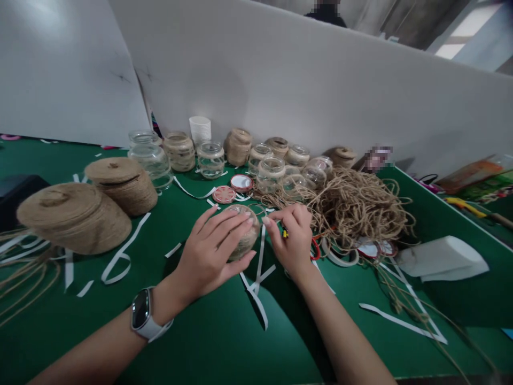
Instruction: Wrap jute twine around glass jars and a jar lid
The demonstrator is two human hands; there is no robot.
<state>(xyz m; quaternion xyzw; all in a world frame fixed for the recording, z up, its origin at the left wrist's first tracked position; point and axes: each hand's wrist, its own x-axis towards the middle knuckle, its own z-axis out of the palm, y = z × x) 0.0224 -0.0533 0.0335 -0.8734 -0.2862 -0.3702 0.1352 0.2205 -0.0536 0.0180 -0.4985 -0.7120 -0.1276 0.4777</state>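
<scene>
Surface [192, 342]: it is spreading green beneath everything, with a white panel [280, 80] standing behind the jars.
Jar [245, 241]: one glass jar, partly wrapped in twine, is sitting near the middle of the surface; the left hand is hiding much of it.
Left hand [212, 243]: its fingers are curving over the jar and gripping it, the thumb resting low on the near side; a watch [141, 309] is circling the wrist.
Right hand [292, 235]: thumb and forefinger are pinching a thin strand [259, 207] of twine just beside the jar.
Twine heap [360, 206]: it is lying loose and tangled to the right, beyond the right hand.
Spools [76, 219]: two are standing at the left, close together.
Other jars [271, 174]: they are standing near the panel, several wearing twine, with a stack of white cups [200, 130] rising behind.
Lids [224, 195]: two are lying just beyond the jar, one showing a red pattern, the other a white face.
White strips [259, 309]: they are scattering across the surface, some lying between the forearms.
Tape ring [340, 260]: it is lying near the heap.
</scene>
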